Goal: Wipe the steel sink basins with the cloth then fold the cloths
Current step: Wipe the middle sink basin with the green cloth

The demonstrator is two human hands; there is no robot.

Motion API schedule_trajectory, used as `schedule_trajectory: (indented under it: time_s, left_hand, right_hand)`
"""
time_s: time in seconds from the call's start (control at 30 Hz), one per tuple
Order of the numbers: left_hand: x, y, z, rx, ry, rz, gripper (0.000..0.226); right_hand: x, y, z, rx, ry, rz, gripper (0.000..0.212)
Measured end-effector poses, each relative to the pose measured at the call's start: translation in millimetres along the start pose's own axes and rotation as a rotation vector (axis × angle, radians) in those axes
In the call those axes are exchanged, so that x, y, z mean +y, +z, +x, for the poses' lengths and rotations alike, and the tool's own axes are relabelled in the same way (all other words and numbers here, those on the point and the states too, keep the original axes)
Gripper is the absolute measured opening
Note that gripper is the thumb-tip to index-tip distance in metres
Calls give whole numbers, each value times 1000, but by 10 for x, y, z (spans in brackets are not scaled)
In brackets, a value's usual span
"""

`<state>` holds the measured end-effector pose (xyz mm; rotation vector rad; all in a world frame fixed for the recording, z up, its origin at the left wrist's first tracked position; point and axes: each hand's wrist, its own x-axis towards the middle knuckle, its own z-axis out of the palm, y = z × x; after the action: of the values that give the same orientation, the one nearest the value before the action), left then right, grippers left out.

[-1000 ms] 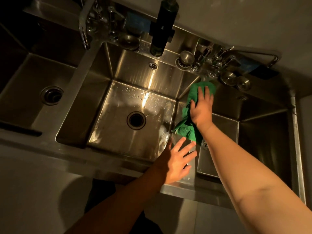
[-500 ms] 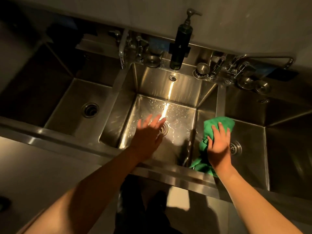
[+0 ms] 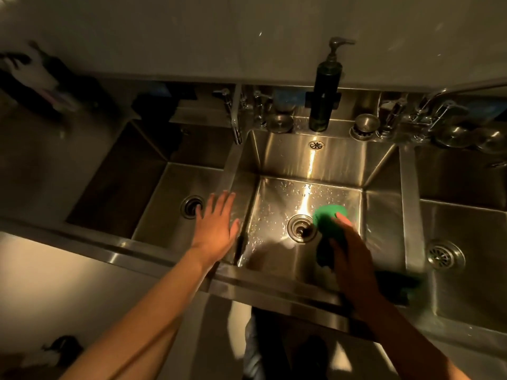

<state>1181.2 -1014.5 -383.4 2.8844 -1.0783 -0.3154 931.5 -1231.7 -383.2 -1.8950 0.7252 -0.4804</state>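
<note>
The left hand [image 3: 216, 229] spreads its fingers wide over the left rim [image 3: 238, 171] of the middle basin [image 3: 274, 209]; the right hand [image 3: 348, 259] rests on the green cloth [image 3: 327, 215] by the drain [image 3: 301, 229], its fingers too dark to tell.

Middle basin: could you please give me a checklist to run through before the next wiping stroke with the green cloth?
1. Cloth down in the middle basin: ok; the green cloth lies under the right hand.
2. Grip on the cloth: cannot tell; the hand is in shadow.
3. Drain uncovered: ok; the cloth sits just to its right.
4. Left hand out of the path: ok; it is open over the divider and holds nothing.
5. Basin floor dry: not ok; droplets show toward the back wall.
</note>
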Motion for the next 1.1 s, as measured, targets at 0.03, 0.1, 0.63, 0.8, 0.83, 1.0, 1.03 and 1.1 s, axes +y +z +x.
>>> schedule_trajectory:
  time_s: [0.03, 0.1, 0.63, 0.8, 0.83, 1.0, 1.03, 1.1]
  left_hand:
    - [-57, 3, 12, 4, -16, 0, 70]
    - [-149, 26, 38, 18, -36, -13, 70]
    - [-281, 258, 481, 156, -167, -648, 94]
    - [-334, 312, 491, 203, -164, -735, 74]
    - [-340, 321, 507, 204, -144, -738, 68]
    - [-325, 308, 548, 181, -142, -680, 59]
    - [-325, 316, 550, 187, -133, -621, 60]
    - [-329, 350, 563, 197, -109, -522, 61]
  right_hand:
    - [-95, 118, 51, 15, 38, 64, 45]
    - [-255, 338, 167, 7, 120, 149, 42]
    - [-739, 2012, 1060, -118, 469, 798, 16]
    - [-773, 2541, 1243, -185, 406, 592, 47]
    - [-767, 2605, 1284, -185, 339, 565, 46]
    - [-612, 2796, 1525, -132, 242, 523, 51]
    - [-554, 2816, 1590, -119, 245, 538, 51]
    - [-480, 2844, 1762, -86, 283, 582, 51]
